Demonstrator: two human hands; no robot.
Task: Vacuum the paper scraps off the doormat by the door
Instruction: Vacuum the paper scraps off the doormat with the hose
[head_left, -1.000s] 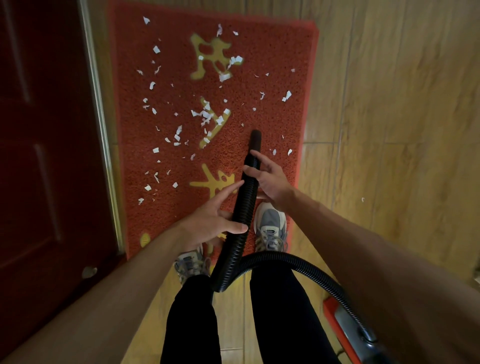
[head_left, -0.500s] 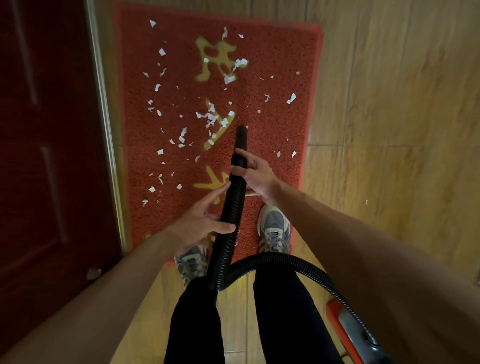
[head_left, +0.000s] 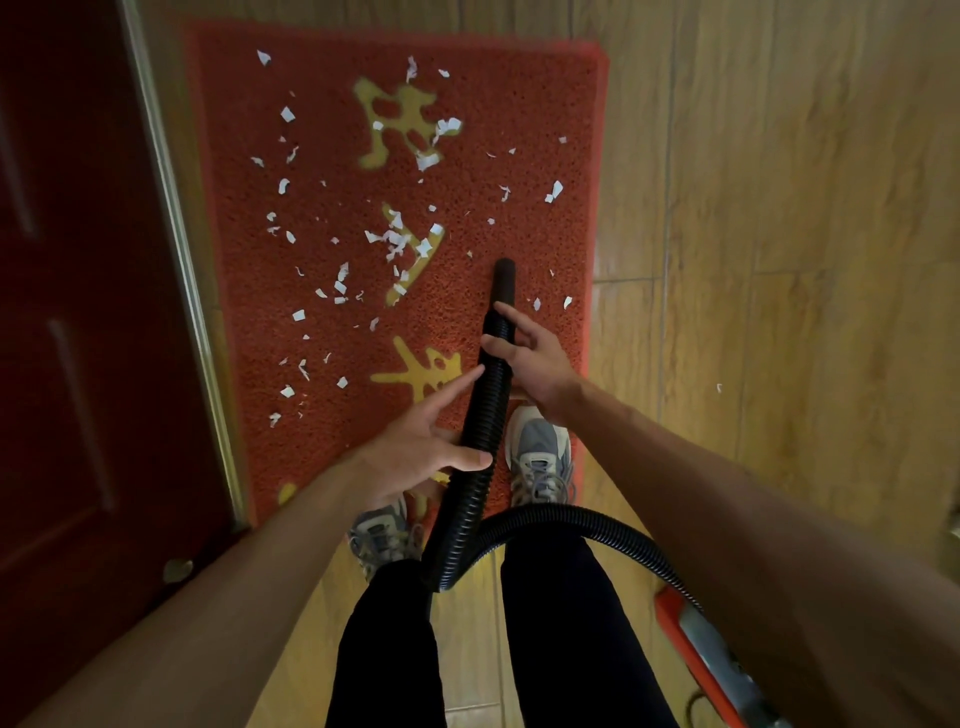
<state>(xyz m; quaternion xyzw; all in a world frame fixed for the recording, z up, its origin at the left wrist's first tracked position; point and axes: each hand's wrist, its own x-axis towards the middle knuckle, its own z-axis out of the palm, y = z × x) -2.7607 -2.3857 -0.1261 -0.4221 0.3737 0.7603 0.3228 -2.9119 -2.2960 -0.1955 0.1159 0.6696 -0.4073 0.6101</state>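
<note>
A red doormat (head_left: 545, 104) with yellow characters lies beside the door, strewn with several white paper scraps (head_left: 397, 241), thickest at its left and middle. The black ribbed vacuum hose (head_left: 480, 415) runs up between my legs, and its nozzle tip (head_left: 504, 273) is down on the mat right of the middle character. My right hand (head_left: 527, 356) grips the hose just behind the nozzle. My left hand (head_left: 426, 441) holds it lower down, thumb across the top and index finger stretched along its side. Two small scraps (head_left: 537, 303) lie just right of the nozzle.
A dark red door (head_left: 78, 312) with a metal edge strip (head_left: 176, 260) borders the mat on the left. My grey shoes (head_left: 540, 457) stand on the mat's near end. The red vacuum body (head_left: 693, 649) sits on the wooden floor (head_left: 805, 234) at lower right. One stray scrap (head_left: 719, 387) lies on the floor.
The nozzle swung left toward the middle character half a second ago, then came back right toward the mat's right side. Both hands kept their hold on the hose.
</note>
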